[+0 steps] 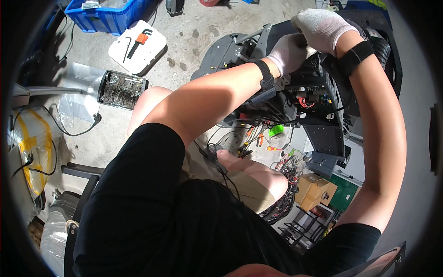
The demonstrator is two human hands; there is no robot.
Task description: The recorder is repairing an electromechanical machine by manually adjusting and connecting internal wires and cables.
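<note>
Filling the upper right of the view, a dark machine [328,85] with an open side is the largest thing, and both arms reach up and over to it. Its lower section, a narrow frame with exposed electronics, has its long axis running downward from the hands and slightly to the right. A grey side plate [226,53] lies to the left of them, and a black ribbed hose [379,48] to the right.

Well to the left, a blue crate [99,24] stands on the floor, with a white case [116,54] below it. A cardboard box [308,190] sits low on the right, beneath the machine.

The 2 gloved hands are close together at the machine's upper part. The left hand [290,53] is nearer the grey plate; the right hand [324,30], higher and further right, is nearer the hose. The fingers of both look bent inward, but the tips are hidden, so I cannot tell whether either hand holds anything.

Smaller still, red wires [303,102] show inside the frame, below both hands and nearer the left. On the white case lie black hex keys in an orange holder [141,39].
</note>
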